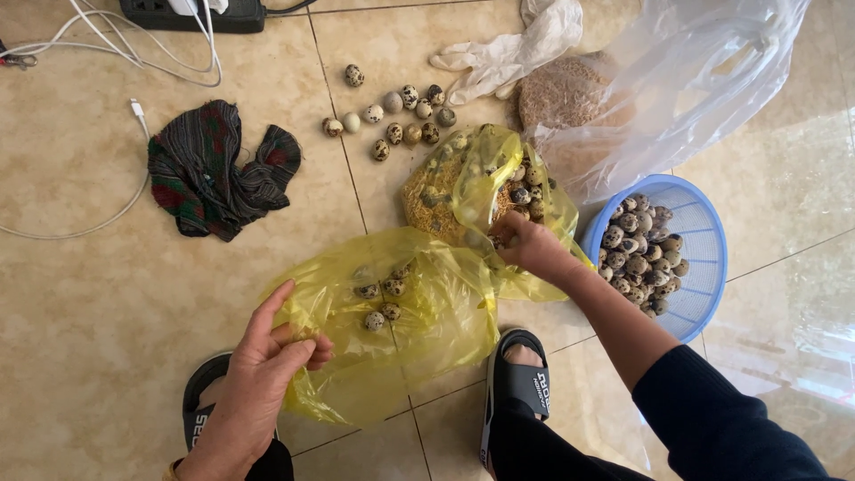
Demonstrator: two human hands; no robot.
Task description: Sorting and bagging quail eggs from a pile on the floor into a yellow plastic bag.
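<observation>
Left hand [267, 361]: is pinching, between thumb and curled fingers, the near edge of a crumpled translucent yellow plastic bag [419, 321] that is lying flat on the floor.
Right hand [527, 245]: is reaching into the mouth of a second yellow plastic bag, filled with husks [463, 183]; the fingers are closing around small speckled eggs, though how many cannot be told.
Eggs in flat bag [381, 298]: a few speckled quail eggs are resting on the yellow plastic, between the two hands.
Blue plastic basket [708, 267]: round and slotted, is sitting just right of the right forearm and holding a heap of speckled eggs.
Loose eggs [396, 116]: are lying scattered on the tiles beyond the husk bag.
Clear plastic bag [677, 89]: is lying behind the basket, holding tan husk material.
White glove [512, 49]: is lying crumpled near the loose eggs.
Dark striped cloth [218, 169]: is lying bunched, well to the left.
Black sandals [517, 387]: are being worn on the feet below the flat bag.
Beige tiled floor [89, 303]: is bearing everything.
</observation>
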